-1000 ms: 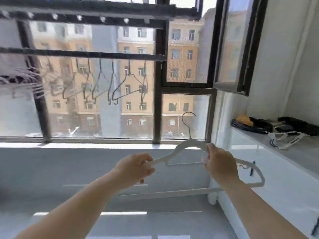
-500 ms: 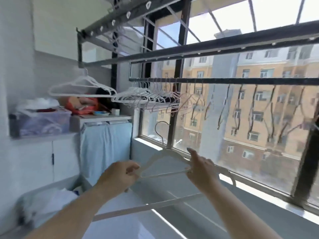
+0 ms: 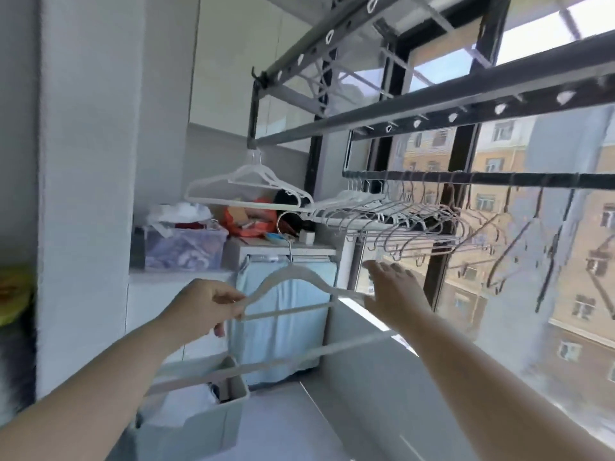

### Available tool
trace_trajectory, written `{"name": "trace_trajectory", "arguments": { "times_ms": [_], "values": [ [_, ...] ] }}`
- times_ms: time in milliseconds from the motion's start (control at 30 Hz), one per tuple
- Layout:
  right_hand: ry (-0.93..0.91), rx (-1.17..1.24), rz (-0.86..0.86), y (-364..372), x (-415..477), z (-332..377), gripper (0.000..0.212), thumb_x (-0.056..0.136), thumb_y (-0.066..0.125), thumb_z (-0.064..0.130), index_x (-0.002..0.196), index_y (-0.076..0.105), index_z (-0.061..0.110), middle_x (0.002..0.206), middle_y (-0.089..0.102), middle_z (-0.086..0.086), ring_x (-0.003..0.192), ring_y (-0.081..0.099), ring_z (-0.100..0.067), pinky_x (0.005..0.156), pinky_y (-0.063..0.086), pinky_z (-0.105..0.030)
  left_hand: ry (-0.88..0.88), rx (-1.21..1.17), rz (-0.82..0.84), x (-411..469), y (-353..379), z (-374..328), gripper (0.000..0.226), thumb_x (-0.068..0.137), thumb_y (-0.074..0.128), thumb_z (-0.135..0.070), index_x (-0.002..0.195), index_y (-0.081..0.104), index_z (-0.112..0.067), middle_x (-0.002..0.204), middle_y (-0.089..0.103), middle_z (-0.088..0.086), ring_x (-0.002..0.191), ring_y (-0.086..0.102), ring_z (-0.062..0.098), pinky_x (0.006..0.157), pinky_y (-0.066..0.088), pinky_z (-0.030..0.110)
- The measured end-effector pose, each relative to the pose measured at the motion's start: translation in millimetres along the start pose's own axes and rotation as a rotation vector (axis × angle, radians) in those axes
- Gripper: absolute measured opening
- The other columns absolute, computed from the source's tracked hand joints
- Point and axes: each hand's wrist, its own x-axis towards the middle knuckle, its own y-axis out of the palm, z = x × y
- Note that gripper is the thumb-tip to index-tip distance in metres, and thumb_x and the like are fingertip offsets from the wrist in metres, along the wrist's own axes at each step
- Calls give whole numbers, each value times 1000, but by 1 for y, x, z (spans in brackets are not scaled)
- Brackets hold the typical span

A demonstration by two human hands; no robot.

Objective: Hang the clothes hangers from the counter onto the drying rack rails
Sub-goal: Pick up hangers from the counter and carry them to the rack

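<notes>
In the lower middle of the frame, the left hand [image 3: 203, 307] has its fingers [image 3: 229, 299] pinched shut on the left shoulder of a white hanger [image 3: 293, 277], while the right hand [image 3: 392, 291] is spread open, just touching the other shoulder, gripping nothing. The hook points up, well below the dark rail [image 3: 482, 179] at middle right, already crowded with hangers. I'd lift it one-handed and aim the hook at a gap.
</notes>
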Motion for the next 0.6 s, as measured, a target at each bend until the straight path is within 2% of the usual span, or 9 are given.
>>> {"name": "trace_trajectory", "arguments": {
  "times_ms": [67,167,200,300,367,433,500,600],
  "values": [
    [-44,-33,-19,3,22,9,51,93,47,23,141,28,17,144,33,-2,134,27,-20,109,22,-30,7,71,-24,25,-9,13,13,85,61,-12,75,64,-19,69,66,-3,31,47,1,41,37,14],
    [-79,-60,-140,-6,58,26,47,94,43,18,140,31,19,147,23,1,137,16,-20,113,13,-31,46,160,-86,70,-23,28,9,85,62,-14,78,65,-20,63,63,-13,33,50,-1,57,43,24],
    [-84,-63,-193,-12,72,34,46,94,43,16,139,32,19,147,22,1,137,15,-20,113,11,-31,71,181,-110,86,-27,32,12,85,62,-14,76,64,-22,60,61,-15,34,51,0,58,43,24],
    [-117,-118,-348,-34,121,62,44,95,42,16,138,34,16,147,23,-2,136,14,-21,113,6,-31,133,173,-151,138,-39,42,8,86,60,-10,81,64,-14,49,56,-15,39,50,4,47,40,13],
    [-161,-196,-485,-47,157,85,44,94,44,13,137,38,12,146,27,-7,137,17,-23,113,5,-34,172,162,-173,175,-52,47,7,87,58,-9,88,64,-12,56,59,-11,46,52,7,55,45,21],
    [-203,-333,-566,-56,194,107,43,93,43,10,135,41,8,145,31,-13,139,19,-28,115,5,-40,194,187,-199,210,-68,50,7,87,59,-14,85,64,-18,66,61,-8,56,54,10,66,44,27],
    [-160,-495,-551,-63,232,123,42,95,36,12,137,36,10,148,25,-12,141,12,-28,115,-1,-44,240,206,-228,245,-88,51,7,86,59,-18,81,64,-20,70,64,-6,59,57,10,68,45,27],
    [67,-615,-568,-74,268,138,45,95,34,16,139,29,10,147,26,-12,140,13,-31,114,-3,-49,298,194,-265,292,-114,51,11,86,59,-16,78,64,-21,69,64,-6,42,55,2,56,44,22]
  ]
}}
